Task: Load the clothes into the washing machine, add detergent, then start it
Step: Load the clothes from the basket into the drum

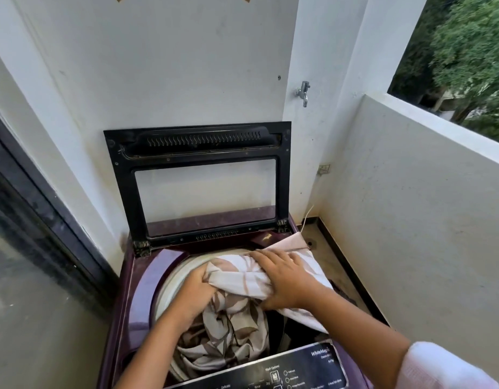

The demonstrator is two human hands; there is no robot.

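Both hands are pushing a big cream cloth with brown leaf shapes [234,327] into the round tub of the purple top-opening washing machine [139,290]. The left hand [195,293] is squeezing a fold tight. The right hand [284,279] is pressing flat on top, fingers spread. One corner of the cloth is hanging over the right rim, so it needs tucking in. The black lid with a glass window [198,181] is standing open against the wall. A silver tap [304,92] is sticking out nearby. No detergent is showing.
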